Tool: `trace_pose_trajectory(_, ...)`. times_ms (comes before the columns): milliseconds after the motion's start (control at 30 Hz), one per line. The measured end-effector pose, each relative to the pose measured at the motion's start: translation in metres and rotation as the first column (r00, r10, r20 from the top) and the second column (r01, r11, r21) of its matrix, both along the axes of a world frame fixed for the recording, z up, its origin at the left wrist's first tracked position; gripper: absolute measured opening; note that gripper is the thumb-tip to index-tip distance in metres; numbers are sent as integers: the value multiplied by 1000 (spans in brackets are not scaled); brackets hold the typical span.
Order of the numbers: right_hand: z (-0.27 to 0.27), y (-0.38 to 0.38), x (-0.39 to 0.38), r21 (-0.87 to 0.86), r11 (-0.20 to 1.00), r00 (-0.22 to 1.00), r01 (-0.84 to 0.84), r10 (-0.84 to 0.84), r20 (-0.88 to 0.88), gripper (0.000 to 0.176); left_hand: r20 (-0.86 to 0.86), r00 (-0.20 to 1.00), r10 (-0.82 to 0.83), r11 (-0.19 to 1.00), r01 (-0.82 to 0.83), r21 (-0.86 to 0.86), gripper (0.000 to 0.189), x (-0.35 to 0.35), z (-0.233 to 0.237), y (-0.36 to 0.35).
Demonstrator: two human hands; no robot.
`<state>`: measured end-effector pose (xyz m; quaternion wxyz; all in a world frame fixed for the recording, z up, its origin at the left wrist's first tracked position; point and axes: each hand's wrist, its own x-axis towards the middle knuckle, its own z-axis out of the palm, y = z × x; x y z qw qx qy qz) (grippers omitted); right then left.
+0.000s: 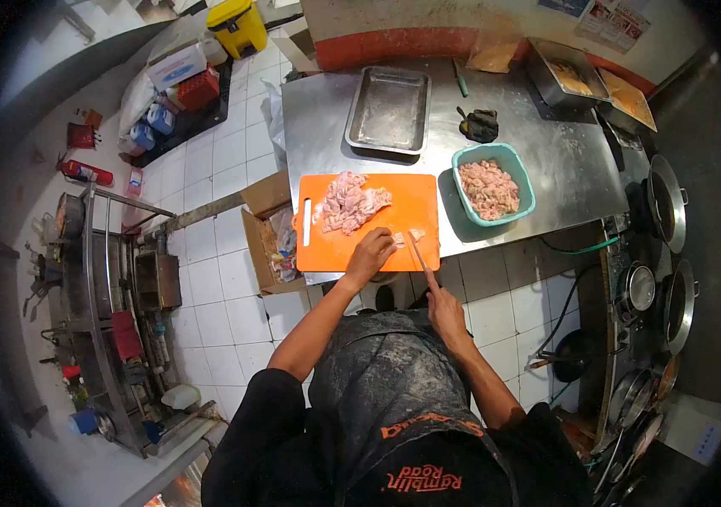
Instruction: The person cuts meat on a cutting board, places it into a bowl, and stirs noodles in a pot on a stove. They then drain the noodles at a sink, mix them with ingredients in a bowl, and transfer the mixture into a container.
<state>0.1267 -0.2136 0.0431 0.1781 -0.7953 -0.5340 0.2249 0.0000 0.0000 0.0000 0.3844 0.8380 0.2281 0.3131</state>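
On the steel table lies an orange cutting board (326, 253) with a pile of raw meat (350, 203), pale pink, on its upper half. My left hand (369, 256) is closed over a small piece of meat (398, 240) near the board's front edge, fingers curled down. Gripped by its handle in my right hand (446, 311) is a knife (418, 252), its blade on the board just right of that piece. To the right of the board stands a teal tub (527, 182) holding small cut pieces of meat (489, 188).
Behind the board, a metal tray (390, 110) rests on the steel table (571, 169). A dark cloth-like bundle (479, 125) and metal containers (563, 72) stand farther right. An open cardboard box (259, 245) is on the floor at left. Several pans (669, 203) line the right side.
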Motion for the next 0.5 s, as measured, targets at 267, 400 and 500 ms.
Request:
trace_pose_trajectory(267, 1, 20, -40, 3, 1000, 998, -10, 11, -67, 68, -63, 997, 52, 999, -51, 19, 12, -22, -2, -17)
trace_pose_trajectory(400, -11, 21, -45, -63, 997, 999, -33, 31, -31, 70, -37, 998, 54, 995, -51, 81, 12, -20, 0, -14)
trace_pose_trajectory(500, -12, 18, -47, -65, 998, 999, -27, 29, 19, 72, -45, 998, 33, 997, -29, 77, 13, -16, 3, -15)
